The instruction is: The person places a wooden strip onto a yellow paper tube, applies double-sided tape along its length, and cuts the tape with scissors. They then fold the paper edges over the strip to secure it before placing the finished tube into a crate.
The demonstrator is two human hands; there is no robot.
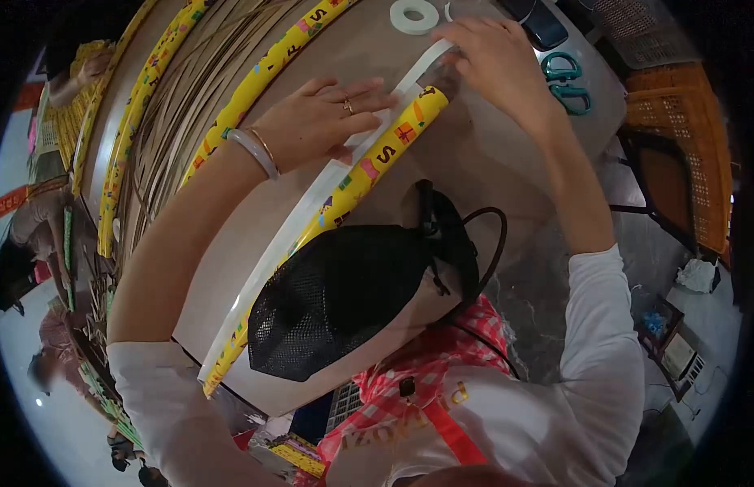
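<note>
Here the far end of the yellow patterned stick point(369, 166) is partly hidden under the right hand point(495, 61), so the grip of its fingers cannot be told. The left hand point(324, 118) lies flat, fingers spread narrow, pressing a white strip point(312, 203) that runs just beside the stick on the table point(474, 154). A black mesh bag point(344, 296) covers the stick's near middle. Scissors point(565, 81) and a tape roll point(414, 15) lie far, near the table's right edge. More yellow sticks point(263, 73) lie left, well apart.
</note>
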